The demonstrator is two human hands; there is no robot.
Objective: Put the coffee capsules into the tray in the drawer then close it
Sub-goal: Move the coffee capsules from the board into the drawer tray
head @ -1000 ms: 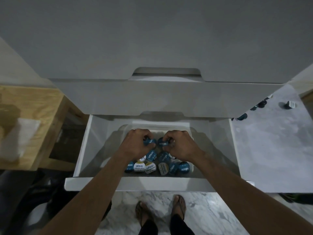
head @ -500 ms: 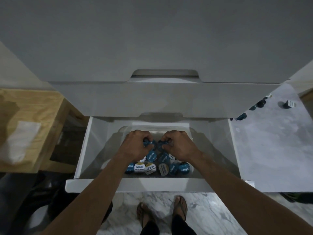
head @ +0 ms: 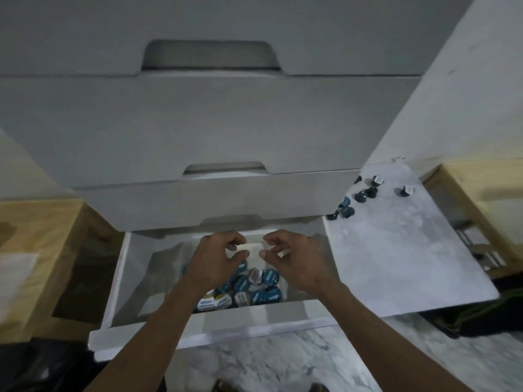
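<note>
Left hand (head: 218,260) and right hand (head: 291,258) loosely curled, holding nothing; coffee capsules (head: 249,290) at 6 o'clock in tray (head: 256,248).

Closed grey drawer fronts (head: 198,131) stacked above, far. Wooden cabinet (head: 31,258) left, wooden unit (head: 481,190) far right. Marble floor (head: 283,360) near. Dark cloth (head: 481,315) right, on floor.
</note>
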